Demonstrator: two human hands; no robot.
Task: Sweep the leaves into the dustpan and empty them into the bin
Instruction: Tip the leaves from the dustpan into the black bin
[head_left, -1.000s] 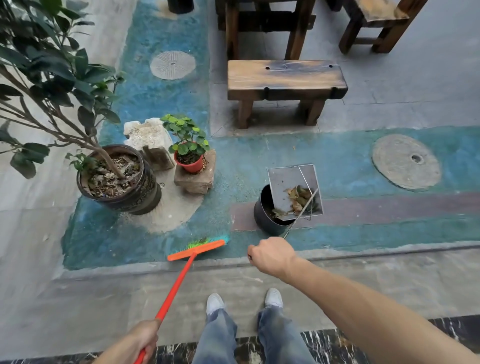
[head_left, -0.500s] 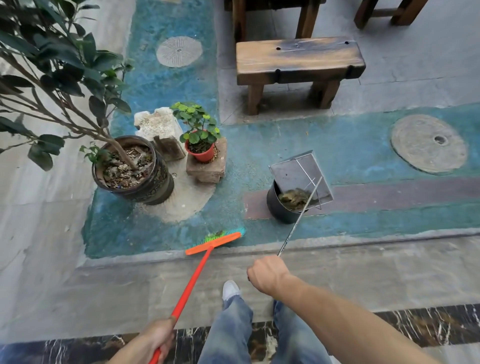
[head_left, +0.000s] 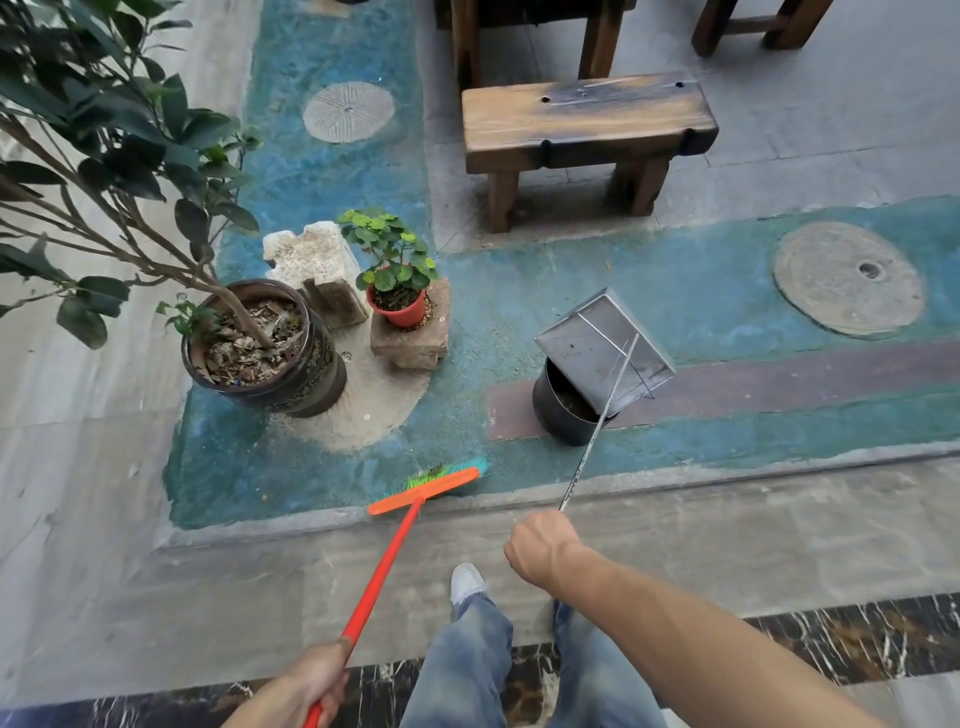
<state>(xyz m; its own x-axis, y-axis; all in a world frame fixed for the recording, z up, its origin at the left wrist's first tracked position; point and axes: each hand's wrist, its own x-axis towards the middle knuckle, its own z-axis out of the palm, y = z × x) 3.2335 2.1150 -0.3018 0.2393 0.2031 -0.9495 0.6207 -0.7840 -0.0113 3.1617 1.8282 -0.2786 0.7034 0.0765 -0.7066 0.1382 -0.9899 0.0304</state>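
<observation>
Over the black bin my metal dustpan hangs tipped, mouth down across the rim, leaves showing brown inside the bin below it. Its long thin handle runs back toward me and slightly left, straight into my right hand, fingers curled tight around the end. That's the nearer hand, with the pan ahead and a touch right of it. My left hand is clamped on the orange broom, its head resting on the blue paving beside the kerb, well left of the bin. Emptying looks almost finished; lifting should follow the handle's line.
</observation>
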